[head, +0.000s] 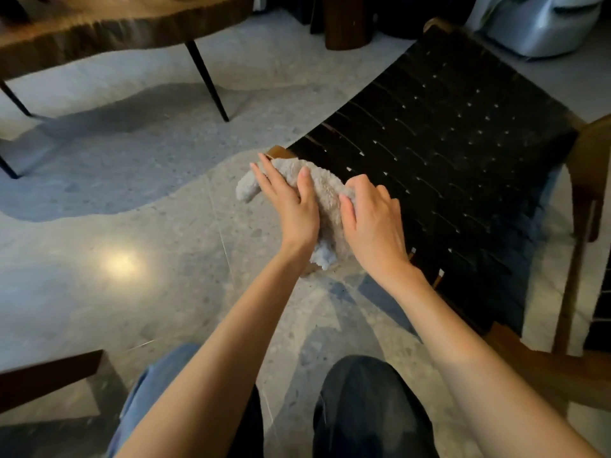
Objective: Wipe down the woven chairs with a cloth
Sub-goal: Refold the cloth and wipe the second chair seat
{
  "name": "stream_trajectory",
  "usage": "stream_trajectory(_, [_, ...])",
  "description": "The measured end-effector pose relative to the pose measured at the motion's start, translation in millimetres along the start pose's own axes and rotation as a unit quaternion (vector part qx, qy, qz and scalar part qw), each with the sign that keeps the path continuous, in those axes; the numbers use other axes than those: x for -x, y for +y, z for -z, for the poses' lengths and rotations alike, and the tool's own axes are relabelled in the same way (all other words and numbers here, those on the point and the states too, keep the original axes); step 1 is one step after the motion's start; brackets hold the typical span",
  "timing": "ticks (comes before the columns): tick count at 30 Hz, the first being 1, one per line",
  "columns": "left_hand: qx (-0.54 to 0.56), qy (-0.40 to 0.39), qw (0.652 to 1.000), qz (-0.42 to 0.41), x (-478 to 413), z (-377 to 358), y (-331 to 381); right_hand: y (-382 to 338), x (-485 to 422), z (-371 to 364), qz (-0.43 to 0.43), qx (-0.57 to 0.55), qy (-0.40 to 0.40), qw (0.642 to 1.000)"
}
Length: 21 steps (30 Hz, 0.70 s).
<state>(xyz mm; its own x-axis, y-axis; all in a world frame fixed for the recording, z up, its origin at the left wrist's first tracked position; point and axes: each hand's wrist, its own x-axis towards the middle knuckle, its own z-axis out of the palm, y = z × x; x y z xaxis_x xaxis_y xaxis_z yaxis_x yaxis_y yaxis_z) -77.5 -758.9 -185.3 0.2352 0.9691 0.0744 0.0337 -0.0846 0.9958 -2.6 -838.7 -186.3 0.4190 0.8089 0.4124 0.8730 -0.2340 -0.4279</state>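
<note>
Hands bunch the cloth (325, 185): left hand (291, 201) flat on it, right hand (372, 223) gripping. Next, probably press it onto the chair (446, 143) weave.

Your left hand (291, 206) and right hand (373, 223) cover the middle of the cloth (325, 186), and the cloth hides the chair (463, 133) frame beneath it. Right fingertips are buried in the pile. The table (99, 24) runs off the top edge.
</note>
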Motion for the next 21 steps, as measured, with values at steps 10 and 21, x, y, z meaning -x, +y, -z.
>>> stream_trajectory(10, [-0.004,-0.088,0.996,0.005,84,-40,-11,57,74,47,-0.042,0.035,-0.04,0.998])
stream_trajectory(21, [-0.065,-0.049,0.997,-0.005,-2,7,15,1,3,19,0.034,-0.016,-0.031,0.999])
